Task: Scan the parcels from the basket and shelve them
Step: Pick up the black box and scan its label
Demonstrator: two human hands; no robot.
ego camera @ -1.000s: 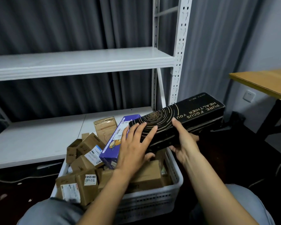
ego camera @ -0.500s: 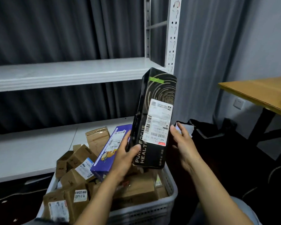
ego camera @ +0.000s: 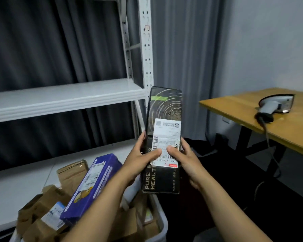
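Black parcel (ego camera: 163, 137) upright above basket (ego camera: 162, 222), left hand (ego camera: 140, 158) and right hand (ego camera: 184, 158) grasping its sides, thumbs on label (ego camera: 166, 137)

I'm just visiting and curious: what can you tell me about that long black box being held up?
The long black box looks like printed cardboard, with pale concentric rings and a green strip near its top and PURE and HEALTH lettered lower down. A white barcode label is stuck on its face. It stands upright, above the white basket, gripped by the left hand and right hand, both thumbs on the label.
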